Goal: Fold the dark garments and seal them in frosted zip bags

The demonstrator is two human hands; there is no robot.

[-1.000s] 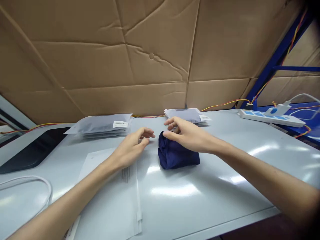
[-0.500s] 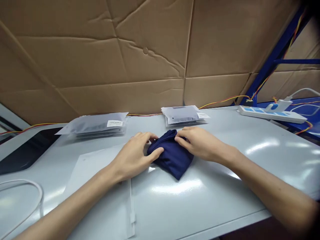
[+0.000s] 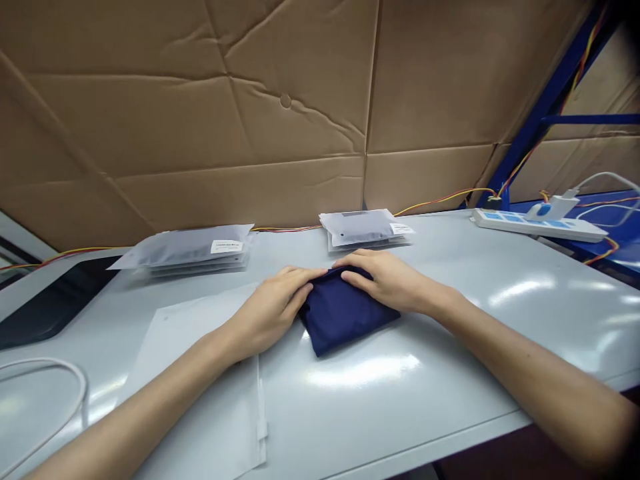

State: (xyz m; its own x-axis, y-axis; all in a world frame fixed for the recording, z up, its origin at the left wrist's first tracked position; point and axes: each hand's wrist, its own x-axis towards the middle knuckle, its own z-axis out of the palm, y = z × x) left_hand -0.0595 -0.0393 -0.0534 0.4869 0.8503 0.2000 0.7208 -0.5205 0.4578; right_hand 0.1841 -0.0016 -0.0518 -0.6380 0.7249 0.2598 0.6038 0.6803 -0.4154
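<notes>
where the background is filled beyond the left hand (image 3: 273,308) and the right hand (image 3: 385,280), cardboard (image 3: 300,133): brown, creased, seen as one tall backing.
table (image 3: 425,393): pale, glossy, spread beneath both hands.
blue frame (image 3: 531,130): raised beyond the right hand, off to its right.
flat frosted bag (image 3: 205,427): laid below the left hand, partly covered by its forearm.
black panel (image 3: 47,307): placed well to the left of the left hand.
left bag stack (image 3: 185,250): piled beyond the left hand, to its left, a white label shown on top.
power strip (image 3: 540,225): set well to the right of the right hand.
right bag stack (image 3: 363,228): piled just beyond the right hand.
navy cloth (image 3: 347,317): folded, rested on the table between both hands.
grips: the cloth's far edge is pinched between thumb and fingers by each hand.
</notes>
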